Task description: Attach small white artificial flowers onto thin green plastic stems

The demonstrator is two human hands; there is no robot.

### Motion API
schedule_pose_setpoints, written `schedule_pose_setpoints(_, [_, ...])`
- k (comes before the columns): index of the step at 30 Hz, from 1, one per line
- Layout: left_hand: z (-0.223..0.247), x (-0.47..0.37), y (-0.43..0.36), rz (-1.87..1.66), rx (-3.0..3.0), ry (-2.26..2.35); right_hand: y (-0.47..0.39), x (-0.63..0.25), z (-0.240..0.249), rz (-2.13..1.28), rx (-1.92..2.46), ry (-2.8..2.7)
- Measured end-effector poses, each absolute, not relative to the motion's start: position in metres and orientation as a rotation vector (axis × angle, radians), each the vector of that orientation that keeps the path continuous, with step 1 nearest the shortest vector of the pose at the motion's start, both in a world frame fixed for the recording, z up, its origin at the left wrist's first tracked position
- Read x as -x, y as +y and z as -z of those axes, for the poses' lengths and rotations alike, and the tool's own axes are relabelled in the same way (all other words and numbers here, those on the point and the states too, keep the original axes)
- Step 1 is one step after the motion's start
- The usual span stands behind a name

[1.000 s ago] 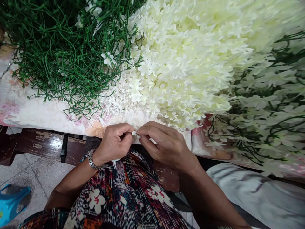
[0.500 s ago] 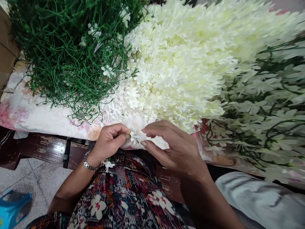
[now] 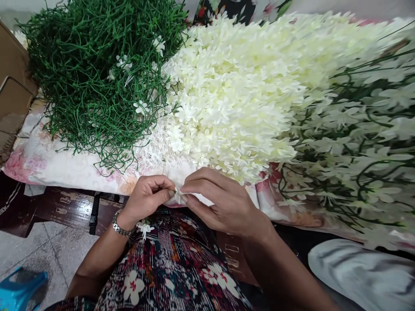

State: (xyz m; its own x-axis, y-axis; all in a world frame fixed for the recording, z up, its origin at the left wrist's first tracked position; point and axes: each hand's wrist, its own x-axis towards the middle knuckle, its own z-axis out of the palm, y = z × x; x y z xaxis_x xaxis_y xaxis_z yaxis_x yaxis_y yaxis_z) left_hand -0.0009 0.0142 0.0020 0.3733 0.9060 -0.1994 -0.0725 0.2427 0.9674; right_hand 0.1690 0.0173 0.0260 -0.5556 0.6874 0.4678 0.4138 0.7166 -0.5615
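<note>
A small white artificial flower point(image 3: 178, 197) is between my two hands, just in front of my body. My left hand point(image 3: 148, 198) pinches its green stem end between thumb and forefinger. From the other side, my right hand point(image 3: 223, 201) closes thumb and fingertips on the petals, hiding part of them. Another white flower point(image 3: 145, 229) hangs below my left wrist, its stem mostly hidden by the hand. Beyond the hands lie a heap of green plastic stems point(image 3: 97, 82), a large pile of cream-white blossoms point(image 3: 233, 99) and thin white stamens point(image 3: 157, 149).
Flower sprays with green stems point(image 3: 366, 151) are heaped at the right. Everything rests on a floral-patterned padded cloth point(image 3: 74, 166). A cardboard box point(image 3: 13, 82) stands at the left edge, and a blue plastic stool point(image 3: 22, 287) is on the tiled floor. Grey fabric point(image 3: 359, 276) shows lower right.
My right hand has moved left and closed its fingertips on the flower; before, thumb and fingers were apart beside it. My left hand keeps its pinch. The view has shifted slightly.
</note>
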Motion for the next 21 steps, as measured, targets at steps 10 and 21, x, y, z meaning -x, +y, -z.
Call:
schedule_pose_setpoints(10, [0.000,0.002,0.014,-0.852,-1.118,0.945,0.018,-0.169,-0.023,-0.260,0.823,-2.360])
schedule_pose_setpoints(21, [0.001,-0.005,0.009,-0.918,-1.550,1.193,0.028,-0.171,-0.010,-0.558,0.880,-2.243])
